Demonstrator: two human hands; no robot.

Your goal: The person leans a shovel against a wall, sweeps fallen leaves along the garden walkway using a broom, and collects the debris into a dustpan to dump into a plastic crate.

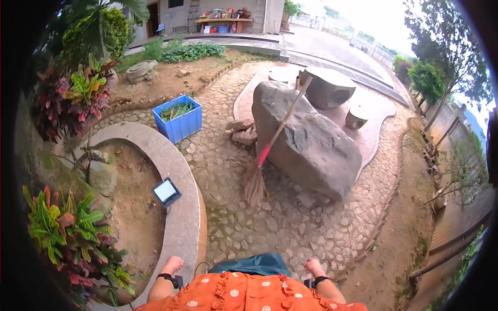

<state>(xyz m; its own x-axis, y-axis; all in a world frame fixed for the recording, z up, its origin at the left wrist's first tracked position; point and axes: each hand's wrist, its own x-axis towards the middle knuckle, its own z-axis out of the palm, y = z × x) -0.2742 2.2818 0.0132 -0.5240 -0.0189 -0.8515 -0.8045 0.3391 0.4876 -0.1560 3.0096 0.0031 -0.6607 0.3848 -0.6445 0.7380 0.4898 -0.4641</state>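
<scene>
My left hand [173, 265] is low in the head view, curled into a loose fist beside the curved stone planter edge [182, 205]. On the other side of my body, my right hand [314, 266] is curled too, above the stone paving. Neither fist shows anything in it. Both wrists carry dark straps. A straw broom [256, 184] with a pink binding leans upright against a large grey boulder [316, 140], apart from both hands. Farther left, a blue plastic crate [179, 129] holds cut green plants.
A floodlight-like panel [166, 192] sits on the planter edge. Carved stone seats [358, 116] and a stone table [328, 85] stand behind the boulder. Leafy shrubs [70, 228] grow at left. A wooden bench [223, 22] with containers stands by the building.
</scene>
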